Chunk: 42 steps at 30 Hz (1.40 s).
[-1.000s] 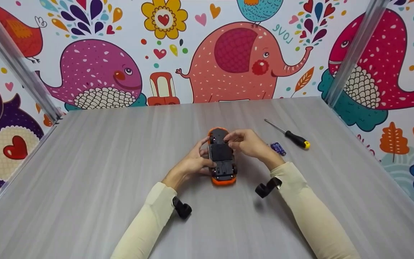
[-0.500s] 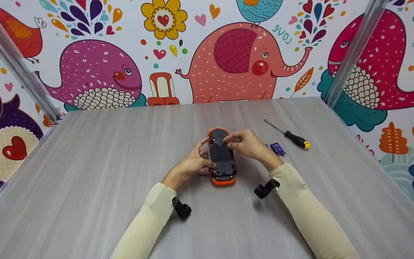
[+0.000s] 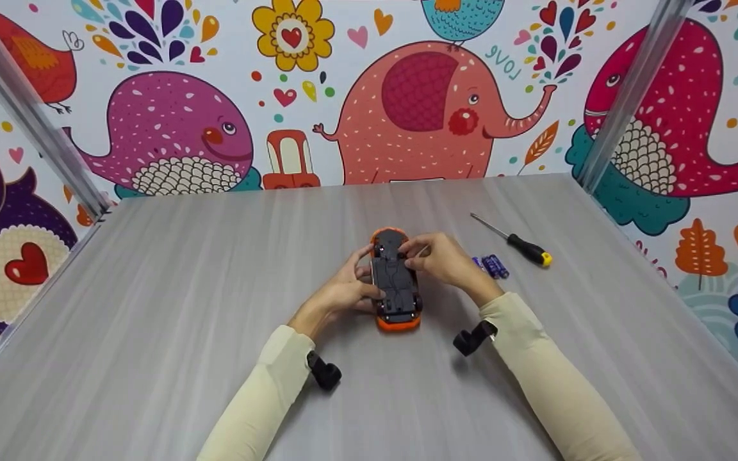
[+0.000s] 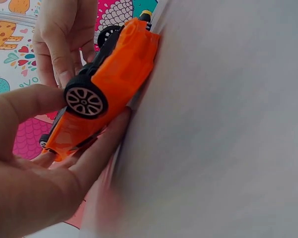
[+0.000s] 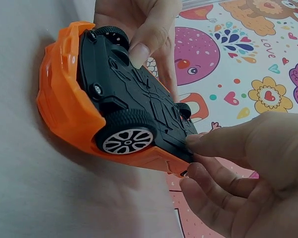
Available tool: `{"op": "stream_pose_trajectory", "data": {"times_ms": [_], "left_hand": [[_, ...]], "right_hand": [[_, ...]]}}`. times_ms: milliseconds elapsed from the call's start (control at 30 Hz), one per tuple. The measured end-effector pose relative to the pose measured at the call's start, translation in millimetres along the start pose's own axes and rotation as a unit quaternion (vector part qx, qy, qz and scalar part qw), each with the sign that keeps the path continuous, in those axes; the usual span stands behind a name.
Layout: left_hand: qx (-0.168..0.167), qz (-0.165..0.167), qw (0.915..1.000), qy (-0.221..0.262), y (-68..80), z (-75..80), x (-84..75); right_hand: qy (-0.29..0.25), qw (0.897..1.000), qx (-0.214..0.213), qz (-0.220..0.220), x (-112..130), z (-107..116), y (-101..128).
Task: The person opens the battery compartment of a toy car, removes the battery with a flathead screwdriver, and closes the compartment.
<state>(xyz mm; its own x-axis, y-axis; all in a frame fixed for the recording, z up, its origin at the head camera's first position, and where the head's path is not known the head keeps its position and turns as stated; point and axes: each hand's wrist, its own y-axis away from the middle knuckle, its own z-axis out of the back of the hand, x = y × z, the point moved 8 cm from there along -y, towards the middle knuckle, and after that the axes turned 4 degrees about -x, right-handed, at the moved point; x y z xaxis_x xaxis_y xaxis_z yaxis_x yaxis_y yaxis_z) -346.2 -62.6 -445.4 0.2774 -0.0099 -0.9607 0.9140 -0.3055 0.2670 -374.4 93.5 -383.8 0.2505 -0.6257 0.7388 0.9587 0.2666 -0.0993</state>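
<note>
Hands meet over an orange toy car (image 3: 395, 282) lying belly-up on the grey tabletop (image 3: 151, 307), black underside facing the head camera, near the middle of the surface. The left hand (image 3: 342, 289) holds the car from nine o'clock, thumb and fingers curled around its side by a silver-spoked wheel (image 4: 85, 100). The right hand (image 3: 441, 257) comes in from three o'clock, its grip pinched on the black chassis at the car's far end, fingertips (image 5: 194, 143) pressing the underside panel. At about two o'clock from the car lie two blue batteries (image 3: 492, 264), and just beyond them a screwdriver (image 3: 514, 241) with a black-and-yellow handle, apart from both hands.
</note>
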Motion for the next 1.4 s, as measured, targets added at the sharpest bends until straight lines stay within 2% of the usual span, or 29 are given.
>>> {"op": "stream_pose_trajectory", "data": {"times_ms": [133,367,600,767,1167,1400], "left_hand": [[0.003,0.0,1.0,-0.002,-0.1,-0.4,-0.4],[0.002,0.001,1.0,-0.001,-1.6,-0.5,-0.1],[0.005,-0.001,0.9999,0.012,-0.6,-1.4,-0.6],[0.004,0.0,0.9999,0.011,0.2,-1.3,-1.4],[0.003,0.003,0.9999,0.011,1.7,-0.9,-2.1],[0.009,0.003,0.9999,0.011,0.9,-0.7,-0.4]], "right_hand": [[-0.011,1.0,-0.012,-0.011,-1,4,0],[-0.066,0.996,-0.031,-0.055,-11,10,-2],[-0.139,0.984,-0.007,-0.114,-24,4,-3],[-0.159,0.976,0.015,-0.145,-28,-3,-3],[-0.205,0.962,0.046,-0.172,-36,-17,-1],[-0.207,0.962,0.046,-0.171,-37,-19,0]]}}
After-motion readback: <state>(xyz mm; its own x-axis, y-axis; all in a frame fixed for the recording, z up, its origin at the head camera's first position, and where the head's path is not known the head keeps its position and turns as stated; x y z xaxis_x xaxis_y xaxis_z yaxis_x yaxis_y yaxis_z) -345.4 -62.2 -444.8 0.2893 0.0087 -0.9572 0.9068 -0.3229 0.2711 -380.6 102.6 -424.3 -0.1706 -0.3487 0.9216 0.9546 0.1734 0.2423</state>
